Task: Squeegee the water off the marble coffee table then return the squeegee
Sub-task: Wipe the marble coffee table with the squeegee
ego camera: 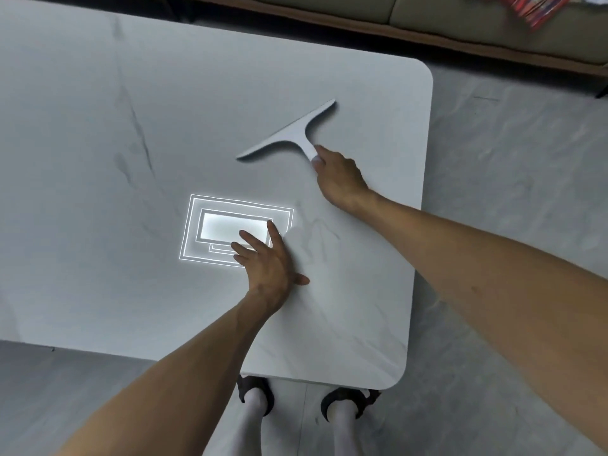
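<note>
A pale grey T-shaped squeegee lies flat on the white marble coffee table, toward its far right corner. Its blade runs diagonally and its short handle points toward me. My right hand pinches the end of that handle between thumb and fingers. My left hand rests flat on the tabletop with its fingers spread, over the bright reflection of a ceiling lamp. I cannot make out any water on the surface.
The table's rounded right edge and near edge border a grey marbled floor. A sofa with a red item stands beyond the far side. My feet in dark sandals are under the near edge.
</note>
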